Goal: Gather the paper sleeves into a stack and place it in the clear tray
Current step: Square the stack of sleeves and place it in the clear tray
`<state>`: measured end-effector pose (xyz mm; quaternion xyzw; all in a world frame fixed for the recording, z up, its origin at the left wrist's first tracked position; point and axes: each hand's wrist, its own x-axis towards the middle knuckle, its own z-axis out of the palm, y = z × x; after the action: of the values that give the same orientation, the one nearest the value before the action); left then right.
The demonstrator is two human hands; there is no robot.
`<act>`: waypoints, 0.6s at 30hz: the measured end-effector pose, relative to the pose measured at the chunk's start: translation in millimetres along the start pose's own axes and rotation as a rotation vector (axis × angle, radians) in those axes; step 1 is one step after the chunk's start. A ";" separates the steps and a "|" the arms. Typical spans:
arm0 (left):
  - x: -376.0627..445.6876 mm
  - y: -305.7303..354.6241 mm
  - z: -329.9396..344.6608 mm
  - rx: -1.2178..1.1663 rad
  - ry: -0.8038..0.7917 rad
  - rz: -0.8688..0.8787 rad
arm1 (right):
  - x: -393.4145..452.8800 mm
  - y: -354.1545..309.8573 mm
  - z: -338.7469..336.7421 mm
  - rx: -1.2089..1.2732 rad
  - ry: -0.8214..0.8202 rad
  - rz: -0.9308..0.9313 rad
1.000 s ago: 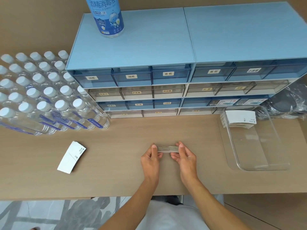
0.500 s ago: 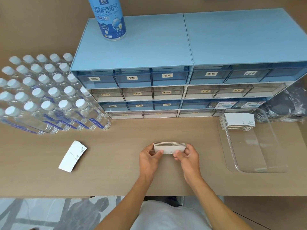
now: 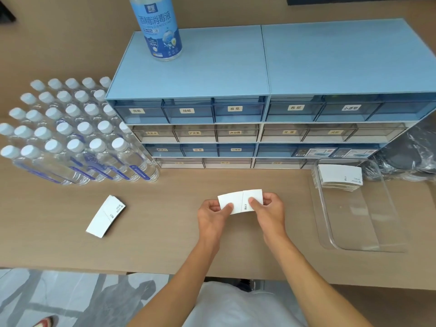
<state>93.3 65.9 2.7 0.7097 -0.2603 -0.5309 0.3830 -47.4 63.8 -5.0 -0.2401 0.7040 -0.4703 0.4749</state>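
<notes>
A small stack of white paper sleeves is held flat-face up just above the desk centre. My left hand pinches its left end and my right hand pinches its right end, thumbs on top. A second bunch of sleeves lies alone on the desk to the left. The clear tray sits at the right, with a stack of sleeves resting in its far end.
Blue and clear drawer units line the back of the desk, with a disinfectant bottle on top. Several capped water bottles crowd the left. Dark plastic-wrapped items lie behind the tray.
The stack in my hands has turned from edge-on to its flat white face up and has lifted slightly; both hands kept their hold. The other sleeves have not moved.
</notes>
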 end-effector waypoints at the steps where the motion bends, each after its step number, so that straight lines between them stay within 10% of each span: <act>1: -0.9 0.3 -1.1 0.001 0.010 -0.004 | 0.0 -0.5 0.7 -0.007 -0.010 0.007; 18: 20.4 4.5 -102.8 -0.062 0.166 -0.079 | -26.6 -2.0 98.8 -0.195 -0.267 0.047</act>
<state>197.5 75.0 9.8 0.7490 -0.1828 -0.4926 0.4035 52.3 41.0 -1.9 -0.3288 0.6825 -0.3522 0.5496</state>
